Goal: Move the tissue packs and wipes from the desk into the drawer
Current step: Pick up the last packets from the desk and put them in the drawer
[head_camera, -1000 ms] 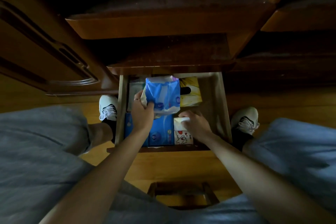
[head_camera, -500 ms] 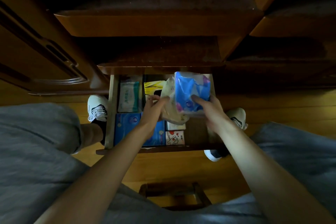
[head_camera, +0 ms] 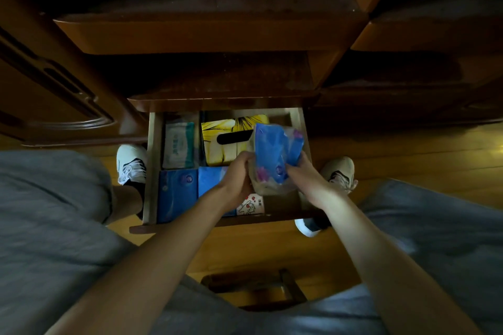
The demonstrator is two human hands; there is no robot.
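Note:
The open wooden drawer [head_camera: 152, 171] sits below the desk edge. Both hands hold a blue tissue pack [head_camera: 275, 155] upright over the drawer's right side. My left hand [head_camera: 236, 179] grips its left edge and my right hand [head_camera: 304, 179] grips its right edge. Inside the drawer lie a green-white wipes pack [head_camera: 178, 144] at the back left, a yellow tissue box [head_camera: 228, 139] at the back middle, two blue packs [head_camera: 178, 193] in front, and a small white cartoon-printed pack [head_camera: 250, 205] partly hidden by my left hand.
The dark wooden desk top [head_camera: 204, 35] overhangs the drawer. A cabinet door [head_camera: 54, 84] stands at the left. My shoes [head_camera: 130, 163] rest on the wooden floor on both sides of the drawer. A stool frame [head_camera: 255, 288] shows between my knees.
The blue pack moved from the drawer's middle to its right side and lower. My right hand left the small white pack and took hold of the blue pack's right edge.

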